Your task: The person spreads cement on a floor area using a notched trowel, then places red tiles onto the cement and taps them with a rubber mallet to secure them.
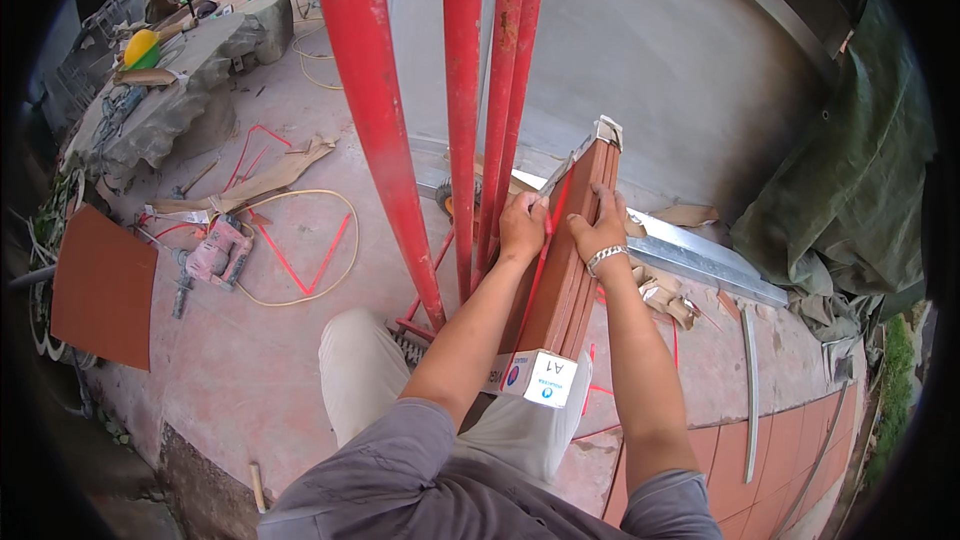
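- Centrally, a pack of reddish-brown tiles (578,260) stands on edge before the person, running from near to far, with a white cardboard end cap (548,377) on its near end.
- The left hand (522,228) is curled at the pack's left edge, next to a red strap (540,265) (I cannot tell what its fingers pinch).
- The right hand (600,225) lies over the tile edges just to the right, thumb apart from its fingers; whether it clasps them, I cannot tell. A silver chain bracelet (607,256) circles that wrist.
- Red poles (462,110) rise just left of the pack.
- Farther left, a reddish power tool (218,252) lies on the floor near a loose brown tile (105,290).
- To the right lie a silver metal channel (705,258) and, beyond it, a dark green tarpaulin (850,160).
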